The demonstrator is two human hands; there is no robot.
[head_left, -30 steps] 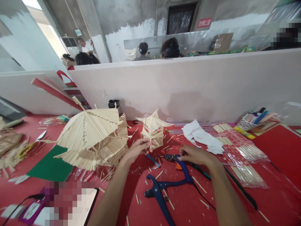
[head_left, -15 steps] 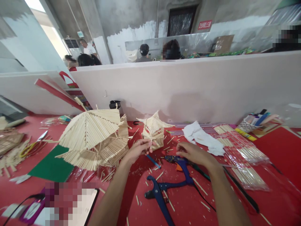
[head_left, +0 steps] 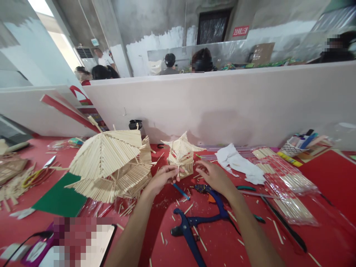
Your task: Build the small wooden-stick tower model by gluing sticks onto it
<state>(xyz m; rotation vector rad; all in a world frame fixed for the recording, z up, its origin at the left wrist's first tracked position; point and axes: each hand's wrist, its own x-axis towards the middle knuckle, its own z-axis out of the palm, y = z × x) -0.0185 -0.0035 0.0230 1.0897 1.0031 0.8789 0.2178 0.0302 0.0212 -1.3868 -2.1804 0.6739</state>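
My left hand (head_left: 162,177) pinches a short wooden stick upright in front of a small stick-built pavilion model (head_left: 181,154) on the red table. My right hand (head_left: 213,175) hovers just right of it with fingers spread, holding nothing, above a blue glue gun (head_left: 211,194). A large stick-built roof model (head_left: 111,161) stands to the left of my left hand.
Blue cutters (head_left: 189,228) lie near my forearms, with a white cloth (head_left: 239,161) and packs of wooden sticks (head_left: 280,178) to the right. A green sheet (head_left: 59,198) and a phone (head_left: 83,241) lie at left. Loose stick scraps litter the table. People sit beyond the white partition (head_left: 222,100).
My right hand has lifted off the glue gun and moved left toward the small model, its fingers spreading. My left hand has stayed put with its stick.
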